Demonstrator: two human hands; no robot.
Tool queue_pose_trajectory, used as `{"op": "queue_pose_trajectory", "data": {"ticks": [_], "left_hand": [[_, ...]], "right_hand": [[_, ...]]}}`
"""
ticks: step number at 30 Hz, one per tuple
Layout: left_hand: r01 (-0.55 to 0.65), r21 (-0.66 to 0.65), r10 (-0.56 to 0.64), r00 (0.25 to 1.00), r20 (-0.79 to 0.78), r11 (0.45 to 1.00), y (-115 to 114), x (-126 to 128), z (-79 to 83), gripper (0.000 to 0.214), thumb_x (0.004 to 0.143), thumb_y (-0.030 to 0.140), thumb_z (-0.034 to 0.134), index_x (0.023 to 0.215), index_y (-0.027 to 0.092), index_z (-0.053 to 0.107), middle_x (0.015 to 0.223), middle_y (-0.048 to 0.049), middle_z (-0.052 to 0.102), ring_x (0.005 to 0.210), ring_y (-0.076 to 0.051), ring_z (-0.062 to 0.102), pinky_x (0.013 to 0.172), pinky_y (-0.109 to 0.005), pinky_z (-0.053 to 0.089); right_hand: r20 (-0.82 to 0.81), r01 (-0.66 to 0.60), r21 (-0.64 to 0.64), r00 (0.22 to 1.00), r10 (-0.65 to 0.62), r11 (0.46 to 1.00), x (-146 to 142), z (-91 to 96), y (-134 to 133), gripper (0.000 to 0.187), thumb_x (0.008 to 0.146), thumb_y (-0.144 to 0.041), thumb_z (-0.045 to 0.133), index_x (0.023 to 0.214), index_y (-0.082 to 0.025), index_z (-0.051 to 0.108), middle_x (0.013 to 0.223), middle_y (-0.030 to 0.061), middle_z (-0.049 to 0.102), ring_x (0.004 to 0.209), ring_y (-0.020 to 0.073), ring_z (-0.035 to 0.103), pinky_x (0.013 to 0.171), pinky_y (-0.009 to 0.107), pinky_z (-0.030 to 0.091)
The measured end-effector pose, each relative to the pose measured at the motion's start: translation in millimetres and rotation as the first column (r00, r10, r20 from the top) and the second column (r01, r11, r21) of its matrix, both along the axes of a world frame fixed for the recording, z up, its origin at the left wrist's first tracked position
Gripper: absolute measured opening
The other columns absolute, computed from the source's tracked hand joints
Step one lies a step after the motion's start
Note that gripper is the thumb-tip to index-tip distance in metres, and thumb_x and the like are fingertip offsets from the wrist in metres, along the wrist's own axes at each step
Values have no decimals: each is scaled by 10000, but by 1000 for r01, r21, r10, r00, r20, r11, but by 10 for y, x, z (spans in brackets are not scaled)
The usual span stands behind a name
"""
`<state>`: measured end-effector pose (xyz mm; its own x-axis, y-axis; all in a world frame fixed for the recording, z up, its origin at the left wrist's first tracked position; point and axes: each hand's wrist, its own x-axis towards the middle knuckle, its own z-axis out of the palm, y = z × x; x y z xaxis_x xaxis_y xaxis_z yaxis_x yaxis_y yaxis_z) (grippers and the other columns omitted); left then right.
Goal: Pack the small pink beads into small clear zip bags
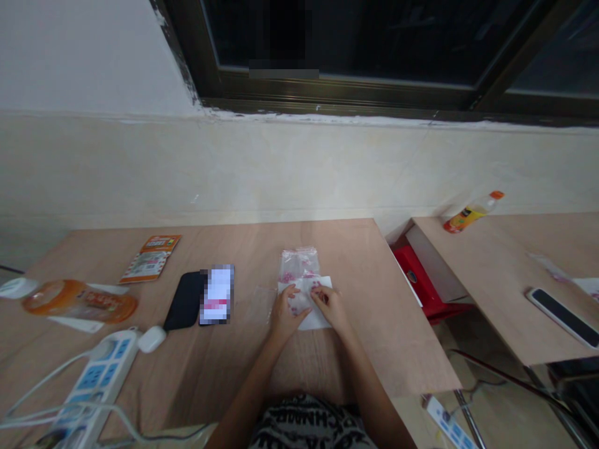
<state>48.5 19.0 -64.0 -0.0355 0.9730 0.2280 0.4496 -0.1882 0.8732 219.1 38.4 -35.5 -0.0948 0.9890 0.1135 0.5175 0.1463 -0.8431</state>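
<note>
White paper [322, 319], pink-printed bag [299, 264], left hand [285, 313], right hand [330, 305]

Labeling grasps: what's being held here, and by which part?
Left hand and right hand are on a white pink-printed sheet, fingertips near its top edge; grip or mere touch unclear.

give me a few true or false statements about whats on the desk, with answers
1. The left hand and right hand both touch a clear plastic bag with pink print lying across a white paper sheet. True.
2. The right hand holds a black rectangular phone. False: the black rectangular phone lies on the light wooden table, left of both hands.
3. A white power strip with blue switches lies at the near left of that table. True.
4. An orange-capped plastic bottle sits beside the hands. False: the orange-capped plastic bottle lies on a separate wooden tabletop to the right.
</note>
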Motion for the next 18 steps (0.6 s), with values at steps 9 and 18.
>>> {"op": "queue_pose_trajectory", "data": {"ticks": [9,18], "left_hand": [[-3,-18,3,1000,-31,1000,-5,0,12,724,628,270,784,1258,240,429,1115,-72,649,956,-224,621,790,-398,518],[3,-28,-5,999,-52,1000,0,-7,11,699,632,264,785,1241,237,442,1114,-75,653,957,-227,616,776,-389,514]], "right_hand": [[217,149,59,963,-158,987,83,-35,-12,224,863,-366,549,864,-198,698,569,-30,564,556,122,530,655,230,381],[292,142,57,944,-152,988,66,-16,-5,181,857,-329,563,852,-206,696,585,-31,578,608,132,557,709,246,356]]}}
